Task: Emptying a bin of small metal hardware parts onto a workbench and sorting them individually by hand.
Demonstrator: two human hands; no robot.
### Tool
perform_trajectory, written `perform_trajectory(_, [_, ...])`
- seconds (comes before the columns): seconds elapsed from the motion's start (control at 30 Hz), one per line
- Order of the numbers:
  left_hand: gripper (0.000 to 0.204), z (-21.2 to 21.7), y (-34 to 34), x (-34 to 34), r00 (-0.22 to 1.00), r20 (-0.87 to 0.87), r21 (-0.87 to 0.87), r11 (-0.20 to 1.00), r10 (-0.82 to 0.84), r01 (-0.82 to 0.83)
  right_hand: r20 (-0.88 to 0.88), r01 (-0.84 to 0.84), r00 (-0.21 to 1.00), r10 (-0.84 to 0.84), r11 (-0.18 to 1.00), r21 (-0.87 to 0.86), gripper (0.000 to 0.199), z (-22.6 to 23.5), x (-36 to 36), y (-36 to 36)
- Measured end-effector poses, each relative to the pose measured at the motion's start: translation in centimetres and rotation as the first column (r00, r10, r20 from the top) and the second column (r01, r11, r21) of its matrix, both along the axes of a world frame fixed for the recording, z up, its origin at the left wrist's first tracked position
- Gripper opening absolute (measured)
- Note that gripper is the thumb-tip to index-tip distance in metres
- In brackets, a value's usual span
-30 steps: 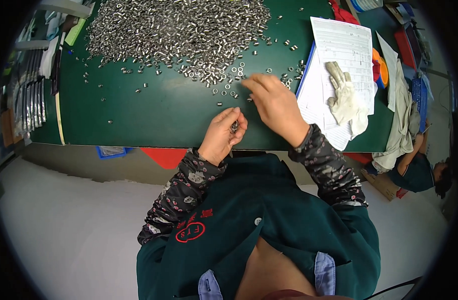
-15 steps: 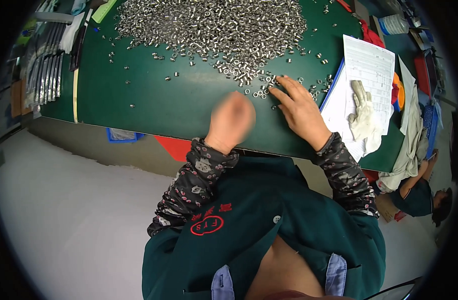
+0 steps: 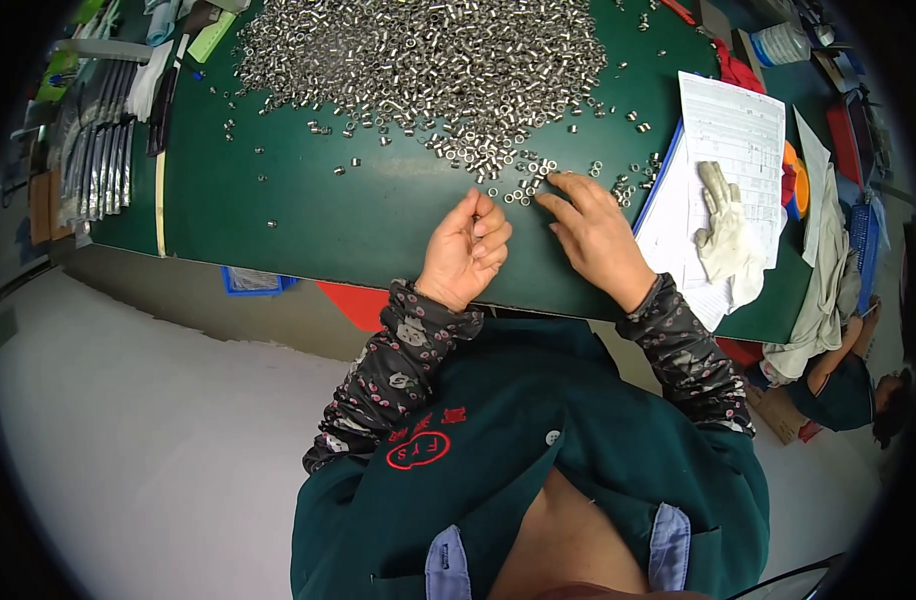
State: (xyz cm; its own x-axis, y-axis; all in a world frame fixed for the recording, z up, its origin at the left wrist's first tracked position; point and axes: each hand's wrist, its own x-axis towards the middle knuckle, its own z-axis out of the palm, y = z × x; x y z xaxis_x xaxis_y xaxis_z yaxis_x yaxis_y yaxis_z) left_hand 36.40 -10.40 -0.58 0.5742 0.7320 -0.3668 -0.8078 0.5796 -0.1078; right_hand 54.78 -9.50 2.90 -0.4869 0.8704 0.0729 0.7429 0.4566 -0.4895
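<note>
A large heap of small shiny metal rings covers the far middle of the green table. Its near edge thins out into loose rings close to my hands. My left hand is turned palm up just short of these, its fingers curled in and the thumb pressed against the index finger. Whatever lies inside that hand, if anything, is hidden. To the right, my right hand is palm down with its fingers apart and bent, the fingertips at a few loose rings. Nothing shows in its grasp.
Printed sheets on a blue-edged board lie at the right, with a white work glove on top. Several bagged dark strips are stacked at the far left. A blue crate shows below the table edge. Another person is at the right.
My left hand, blurred before, now shows its curled fingers clearly. My right hand has shifted slightly left and nearer, its fingertips still by the loose rings.
</note>
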Motion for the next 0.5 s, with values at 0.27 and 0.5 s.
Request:
perform_trajectory(0.27, [0.028,0.5,-0.2,-0.2,0.909,-0.416,0.030,0.999,-0.023,0.039,0.003,0.092,0.996,-0.093,0.991,0.101,0.028,-0.3,1.8,1.5])
perform_trajectory(0.5, [0.021,-0.5,-0.8,-0.7,0.867,-0.498,0.008,1.000,0.007,-0.004,-0.024,0.069,0.997,-0.067,0.993,0.094,0.029,-1.0,-0.5,2.7])
